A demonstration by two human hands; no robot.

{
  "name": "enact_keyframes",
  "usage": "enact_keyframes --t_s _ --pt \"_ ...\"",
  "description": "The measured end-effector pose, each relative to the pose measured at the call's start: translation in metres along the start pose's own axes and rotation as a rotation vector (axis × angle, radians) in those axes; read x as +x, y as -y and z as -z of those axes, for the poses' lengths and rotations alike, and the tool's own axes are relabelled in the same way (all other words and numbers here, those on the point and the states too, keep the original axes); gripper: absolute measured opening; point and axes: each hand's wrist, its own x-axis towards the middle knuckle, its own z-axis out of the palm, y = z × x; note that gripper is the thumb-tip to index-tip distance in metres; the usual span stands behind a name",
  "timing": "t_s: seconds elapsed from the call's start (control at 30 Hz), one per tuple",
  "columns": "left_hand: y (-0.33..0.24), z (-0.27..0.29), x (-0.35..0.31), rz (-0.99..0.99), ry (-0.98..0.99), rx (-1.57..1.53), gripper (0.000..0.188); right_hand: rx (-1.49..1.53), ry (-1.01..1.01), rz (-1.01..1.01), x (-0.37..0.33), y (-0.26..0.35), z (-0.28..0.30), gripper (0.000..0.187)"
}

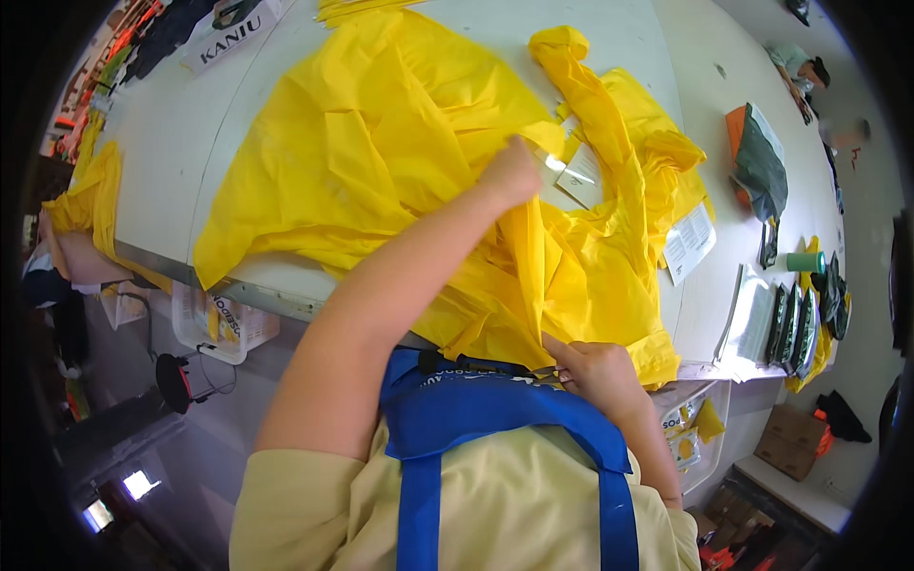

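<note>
A large yellow garment point(381, 143) of thin, smooth cloth lies spread and crumpled over the table, its near folds hanging to the front edge. My left hand point(512, 177) is reached across it, slightly blurred, with closed fingers gripping the yellow cloth near the middle. Just beyond that hand, white printed tags point(581, 176) lie among the folds. Down by the front edge, against my blue apron point(505, 414), my right hand point(602, 373) is curled closed. A thin dark and metallic thing shows at its fingertips, too small to name. Another white printed sheet point(689, 243) sticks out on the garment's right side.
Right of the garment on the white table point(657, 38) lie a dark packed bag point(762, 162), a green spool point(805, 262) and dark packets point(792, 324). Bins point(224, 319) hang under the front edge. More yellow cloth point(95, 200) drapes at far left. Other people work at both sides.
</note>
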Motion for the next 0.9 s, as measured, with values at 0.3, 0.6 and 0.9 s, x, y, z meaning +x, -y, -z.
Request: enact_keyframes --t_s 0.3,0.6,0.9 --pt "0.057 0.068 -0.116 -0.152 0.173 -1.543 0.043 0.283 -0.088 -0.033 0.012 -0.013 0.040 0.044" --pt "0.070 0.063 -0.175 -0.299 -0.122 -1.211 0.040 0.826 0.355 0.379 0.208 0.023 0.069 0.038" --pt "0.076 0.045 -0.198 -0.406 -0.502 -0.786 0.017 0.784 0.274 0.182 0.196 0.041 0.051 0.013"
